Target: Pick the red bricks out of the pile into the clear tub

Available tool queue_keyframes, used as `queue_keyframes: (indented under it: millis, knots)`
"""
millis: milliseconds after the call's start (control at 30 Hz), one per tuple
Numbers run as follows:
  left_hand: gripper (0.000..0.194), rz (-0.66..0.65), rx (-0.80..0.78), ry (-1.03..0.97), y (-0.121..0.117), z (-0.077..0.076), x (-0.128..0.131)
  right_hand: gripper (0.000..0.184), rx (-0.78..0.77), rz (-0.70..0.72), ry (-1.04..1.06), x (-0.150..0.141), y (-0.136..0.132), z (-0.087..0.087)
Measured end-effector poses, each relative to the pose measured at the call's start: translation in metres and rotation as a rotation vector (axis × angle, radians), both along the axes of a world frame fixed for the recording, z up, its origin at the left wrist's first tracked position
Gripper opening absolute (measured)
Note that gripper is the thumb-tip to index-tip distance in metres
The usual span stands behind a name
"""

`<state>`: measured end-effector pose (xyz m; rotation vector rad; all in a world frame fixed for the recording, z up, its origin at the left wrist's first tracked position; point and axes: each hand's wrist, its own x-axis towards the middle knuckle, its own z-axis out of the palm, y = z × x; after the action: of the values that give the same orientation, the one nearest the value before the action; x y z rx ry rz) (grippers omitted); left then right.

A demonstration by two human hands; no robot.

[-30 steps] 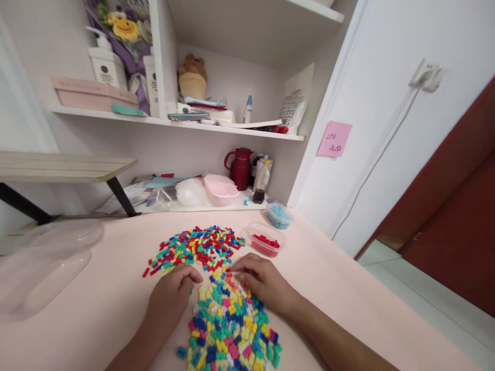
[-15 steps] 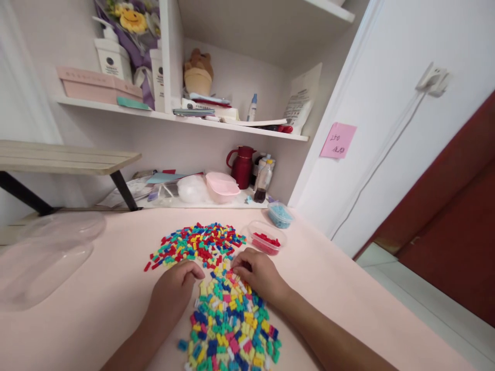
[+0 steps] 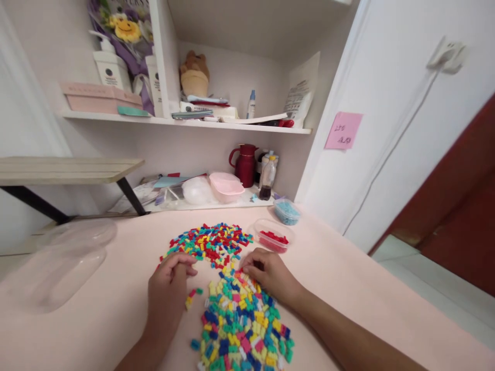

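Shows nearest a front brick pile (image 3: 242,324) on the near side of the right fingertips (image 3: 246,269), and loose bricks (image 3: 192,293) just short of the left fingertips (image 3: 191,270). Shows next a left hand (image 3: 170,281) with fingers loosely curled and a right hand (image 3: 270,275) with fingers bent over the front pile's far end; cannot tell any grip on a brick in either. Shows beyond the fingertips a rear brick pile (image 3: 212,242) and, past the right fingers, a red-brick tub (image 3: 273,225), then a blue-brick tub (image 3: 288,220).

I can't tell if right hand (image 3: 270,272) grips anything | near block pile (image 3: 245,344) cropped below | pink note (image 3: 343,131): lower line illegible
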<state>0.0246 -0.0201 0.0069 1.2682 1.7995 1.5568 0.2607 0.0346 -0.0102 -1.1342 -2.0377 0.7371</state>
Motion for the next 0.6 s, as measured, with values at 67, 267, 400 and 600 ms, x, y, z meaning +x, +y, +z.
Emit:
queue_keyframes:
  millis: [67,267,400,600]
  knots:
    - [0.022,0.075,0.080,-0.040,-0.001,0.004,-0.004,0.011,0.000,0.024,0.016,0.001,-0.001,0.000]
    - [0.022,0.331,0.217,-0.143,0.008,0.000,-0.031,0.013,-0.007,0.070,0.021,0.003,-0.004,0.001]
    - [0.024,0.464,0.152,-0.195,0.015,-0.008,-0.047,0.016,0.050,0.069,-0.006,0.009,-0.006,0.009]
    - [0.033,0.489,0.161,-0.068,0.022,-0.026,-0.063,0.016,0.313,-0.129,0.006,0.040,-0.002,0.033]
